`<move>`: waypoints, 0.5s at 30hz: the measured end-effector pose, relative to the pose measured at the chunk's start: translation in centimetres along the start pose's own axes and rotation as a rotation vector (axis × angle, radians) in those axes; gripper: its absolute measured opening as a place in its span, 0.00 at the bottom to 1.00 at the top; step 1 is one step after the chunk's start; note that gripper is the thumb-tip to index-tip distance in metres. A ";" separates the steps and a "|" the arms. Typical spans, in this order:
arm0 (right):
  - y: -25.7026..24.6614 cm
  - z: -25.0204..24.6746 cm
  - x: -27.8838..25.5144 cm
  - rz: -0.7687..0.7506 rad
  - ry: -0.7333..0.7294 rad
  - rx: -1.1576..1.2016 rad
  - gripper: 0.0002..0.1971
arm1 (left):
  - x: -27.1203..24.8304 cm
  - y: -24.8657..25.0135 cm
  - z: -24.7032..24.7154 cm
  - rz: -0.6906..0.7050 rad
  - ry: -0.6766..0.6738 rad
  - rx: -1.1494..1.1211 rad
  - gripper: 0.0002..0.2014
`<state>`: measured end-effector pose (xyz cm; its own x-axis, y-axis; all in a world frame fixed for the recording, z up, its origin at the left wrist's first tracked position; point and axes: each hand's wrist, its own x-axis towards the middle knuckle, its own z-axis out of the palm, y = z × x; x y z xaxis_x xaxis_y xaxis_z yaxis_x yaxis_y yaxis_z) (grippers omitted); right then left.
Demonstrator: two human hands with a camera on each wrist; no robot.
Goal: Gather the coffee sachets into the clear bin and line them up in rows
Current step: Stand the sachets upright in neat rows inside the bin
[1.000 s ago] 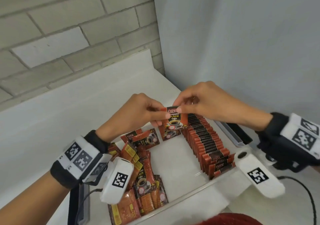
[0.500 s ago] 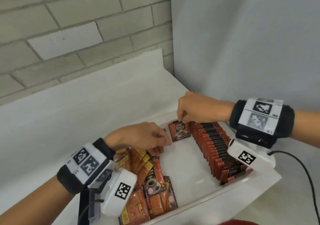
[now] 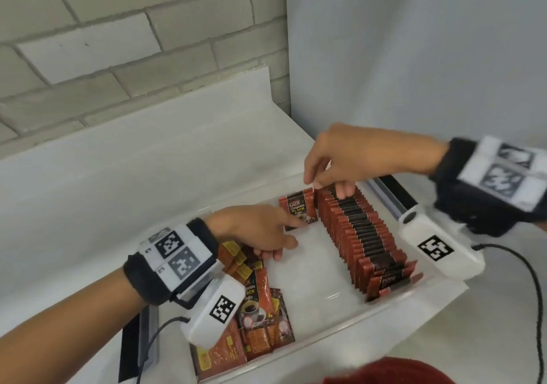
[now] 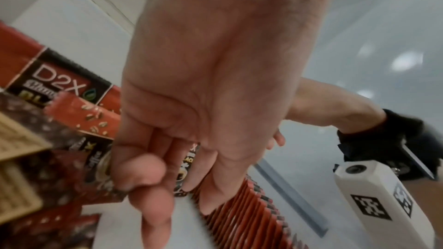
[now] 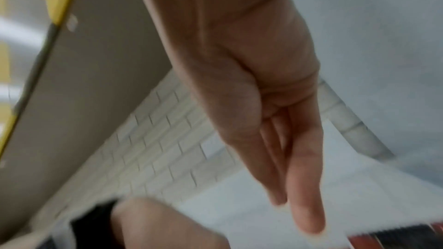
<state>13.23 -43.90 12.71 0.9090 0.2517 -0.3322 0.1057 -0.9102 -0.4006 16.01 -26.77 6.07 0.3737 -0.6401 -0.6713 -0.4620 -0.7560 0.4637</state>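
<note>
Red sachet (image 4: pixel 105 175) pinched by left hand (image 4: pixel 191 120) in wrist view only, right hand (image 3: pixel 349 158) loosely extended over sachet row (image 3: pixel 364 232), its wrist view blurred.

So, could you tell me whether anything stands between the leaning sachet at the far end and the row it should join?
Nothing visible does: the leaning sachet stands right beside the row, and the right hand hovers above that gap.

A bare strip of the clear plastic bin's floor (image 3: pixel 313 268) lies between the upright row of red-and-black sachets (image 3: pixel 364 235) and the loose red sachet heap (image 3: pixel 260 309).
</note>
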 end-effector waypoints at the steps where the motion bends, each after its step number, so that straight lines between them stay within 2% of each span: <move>1: 0.3 -0.7 -1.2 -0.021 -0.021 0.037 0.05 | -0.3 0.1 0.1 0.020 0.005 -0.063 0.23; 4: 1.7 -0.7 -5.7 -0.036 -0.169 0.060 0.07 | -0.9 1.0 0.6 0.057 -0.030 -0.354 0.18; 7: 3.1 2.6 -8.8 -0.072 -0.247 -0.142 0.07 | -1.6 2.3 1.3 0.024 -0.097 -0.667 0.18; 9: 3.8 4.7 -9.6 -0.072 -0.243 -0.281 0.06 | -1.4 3.0 2.0 0.001 -0.141 -0.868 0.20; 12: 4.7 6.2 -9.8 -0.039 -0.182 -0.307 0.06 | -0.5 4.1 3.9 0.008 -0.249 -1.020 0.23; 15: 4.8 6.9 -9.5 -0.060 -0.116 -0.249 0.05 | 0.2 5.4 5.5 0.041 -0.319 -1.075 0.13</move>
<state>2.33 -48.38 8.03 0.8474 0.3309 -0.4153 0.2672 -0.9416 -0.2050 9.14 -30.21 5.24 0.0797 -0.7194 -0.6900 0.5228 -0.5592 0.6434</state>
